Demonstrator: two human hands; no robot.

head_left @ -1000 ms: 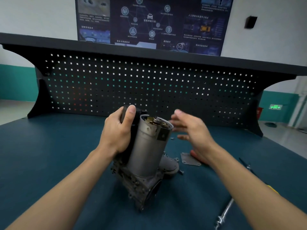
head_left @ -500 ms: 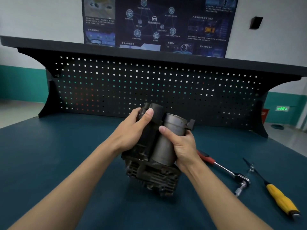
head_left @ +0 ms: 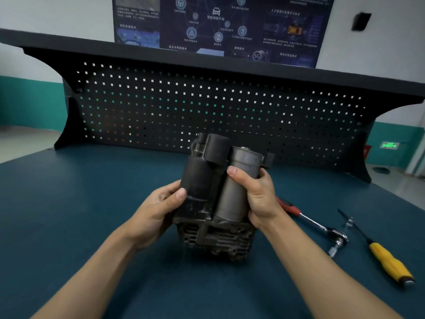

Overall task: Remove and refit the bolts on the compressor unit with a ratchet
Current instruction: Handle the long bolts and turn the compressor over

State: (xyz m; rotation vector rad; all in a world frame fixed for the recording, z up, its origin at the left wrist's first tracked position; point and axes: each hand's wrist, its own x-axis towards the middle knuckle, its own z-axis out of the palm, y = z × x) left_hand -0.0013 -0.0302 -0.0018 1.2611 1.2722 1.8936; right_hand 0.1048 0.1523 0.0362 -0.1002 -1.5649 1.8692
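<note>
The compressor unit (head_left: pixel 213 194) stands upright in the middle of the bench: a black cylinder on the left, a grey metal cylinder on the right, a finned cast base below. My left hand (head_left: pixel 158 208) grips the black cylinder low on its left side. My right hand (head_left: pixel 257 196) is wrapped round the grey cylinder. The ratchet (head_left: pixel 315 223), red-handled with a socket on its head, lies on the bench just right of my right wrist. No bolts can be made out on the unit from here.
A yellow-handled screwdriver (head_left: pixel 388 261) lies right of the ratchet, with a small loose socket (head_left: pixel 349 221) beside its shaft. A black pegboard (head_left: pixel 207 107) closes off the back of the teal bench mat (head_left: pixel 69 215).
My right hand went from hovering open to gripping the grey cylinder. The unit was turned and stood more upright. My left hand slid from the top down to the black cylinder's lower side.
</note>
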